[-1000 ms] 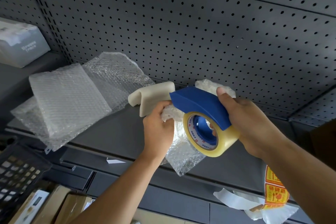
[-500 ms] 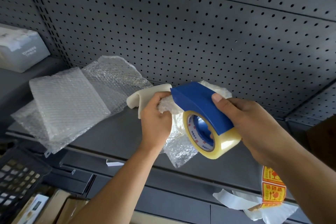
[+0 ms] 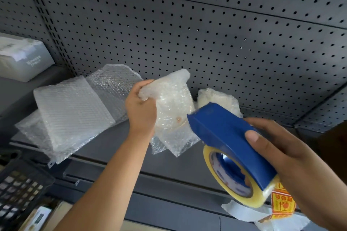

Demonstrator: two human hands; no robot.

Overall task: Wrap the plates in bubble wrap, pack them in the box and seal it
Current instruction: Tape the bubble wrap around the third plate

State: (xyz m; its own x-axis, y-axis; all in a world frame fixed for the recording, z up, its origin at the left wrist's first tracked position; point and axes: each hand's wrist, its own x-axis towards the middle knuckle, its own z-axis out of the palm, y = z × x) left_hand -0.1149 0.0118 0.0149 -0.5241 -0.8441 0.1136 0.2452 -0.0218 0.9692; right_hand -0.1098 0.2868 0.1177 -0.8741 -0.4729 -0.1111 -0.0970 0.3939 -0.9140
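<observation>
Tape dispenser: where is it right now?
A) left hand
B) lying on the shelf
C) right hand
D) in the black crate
C: the right hand wraps its fingers over the blue tape dispenser and holds it in the air, while the left hand grips the bubble-wrapped bundle.

The shelf (image 3: 112,142) is bare along its front, between the folded bubble wrap (image 3: 71,112) on the left and the tape dispenser (image 3: 225,137) held at the right. The bubble-wrapped plate (image 3: 172,107), gripped by the left hand (image 3: 140,110), hangs over the middle. A second wrapped bundle (image 3: 216,97) blocks the back right, against the pegboard wall (image 3: 187,33).
</observation>
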